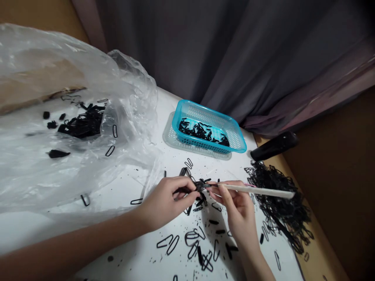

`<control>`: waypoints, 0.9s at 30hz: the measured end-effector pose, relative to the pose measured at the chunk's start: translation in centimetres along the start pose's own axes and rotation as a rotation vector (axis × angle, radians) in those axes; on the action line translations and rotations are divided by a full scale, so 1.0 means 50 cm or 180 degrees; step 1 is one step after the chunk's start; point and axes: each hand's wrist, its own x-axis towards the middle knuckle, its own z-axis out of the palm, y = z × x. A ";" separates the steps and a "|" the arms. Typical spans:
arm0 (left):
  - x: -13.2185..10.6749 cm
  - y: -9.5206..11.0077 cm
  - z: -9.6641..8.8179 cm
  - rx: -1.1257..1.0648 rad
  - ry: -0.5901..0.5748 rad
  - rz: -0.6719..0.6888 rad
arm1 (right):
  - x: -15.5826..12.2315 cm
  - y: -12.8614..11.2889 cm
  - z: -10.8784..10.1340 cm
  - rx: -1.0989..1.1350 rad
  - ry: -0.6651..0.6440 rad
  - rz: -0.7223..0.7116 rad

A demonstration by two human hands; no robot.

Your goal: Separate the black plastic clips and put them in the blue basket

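Note:
My left hand (172, 197) is closed, thumb and forefinger pinching a cluster of black rubber pieces (201, 186) above the white table. In my right hand (238, 201) is a slim tool with a long pale handle (263, 190); its dark tip points left, at the pinched pieces. Whether the tip touches them I cannot tell. Thin black loops (172, 244) and short black scraps (199, 255) lie scattered below and around both hands.
A blue perforated basket (211, 148) holding black scraps stands behind my hands, on a pale tray (168, 136). At left spreads a clear plastic bag (129, 93) with black pieces. A heap of black loops (281, 195) lies right, beside a black cylinder (274, 145).

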 end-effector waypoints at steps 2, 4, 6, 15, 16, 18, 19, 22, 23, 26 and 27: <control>0.001 0.001 -0.002 -0.0193 -0.0077 -0.0151 | 0.011 -0.004 -0.018 -0.0036 0.0079 -0.0007; 0.002 0.000 -0.003 -0.0345 -0.0115 -0.0202 | 0.019 -0.007 -0.035 -0.0120 0.0133 -0.0058; 0.004 -0.003 -0.003 -0.0403 -0.0113 -0.0214 | 0.024 -0.010 -0.046 -0.0161 0.0068 -0.0057; 0.006 -0.006 -0.003 -0.0566 -0.0185 -0.0114 | -0.005 -0.005 -0.016 -0.0544 -0.0573 -0.0264; 0.006 -0.006 -0.003 -0.0576 -0.0183 -0.0115 | -0.008 -0.005 -0.013 -0.0542 -0.0620 -0.0309; 0.005 -0.006 -0.002 -0.0616 -0.0169 -0.0111 | -0.013 -0.005 -0.008 -0.0488 -0.0662 -0.0358; 0.004 -0.006 -0.002 -0.0641 -0.0176 -0.0106 | -0.014 -0.005 -0.007 -0.0458 -0.0663 -0.0375; 0.002 -0.005 -0.001 -0.0657 -0.0228 -0.0058 | -0.015 -0.007 -0.005 -0.0435 -0.0672 -0.0404; 0.002 -0.004 -0.001 -0.0631 -0.0243 -0.0018 | -0.014 -0.008 -0.004 -0.0440 -0.0679 -0.0408; 0.001 -0.002 -0.001 -0.0483 -0.0254 0.0127 | -0.013 -0.013 -0.004 -0.0423 -0.0651 -0.0399; 0.001 -0.001 -0.001 -0.0429 -0.0243 0.0156 | -0.013 -0.014 -0.003 -0.0401 -0.0634 -0.0395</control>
